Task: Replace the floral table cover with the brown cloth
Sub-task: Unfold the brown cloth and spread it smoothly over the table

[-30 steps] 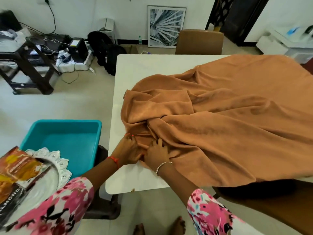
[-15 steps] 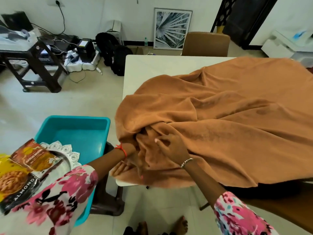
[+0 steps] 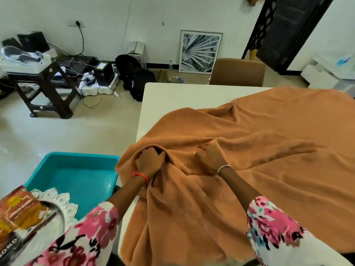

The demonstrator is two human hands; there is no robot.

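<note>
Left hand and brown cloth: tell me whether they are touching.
Touching. The head view shows the left hand with its fingers curled round a bunched fold of the brown cloth, gripping it with no gap visible.

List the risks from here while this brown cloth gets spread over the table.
1. The brown cloth bunches where the left hand and right hand grip it, and much hangs over the near edge; a hard pull may slide it off.
2. The table is bare at its far left corner; cover may end uneven.
3. The hanging fold is near the teal tub and might snag.
</note>
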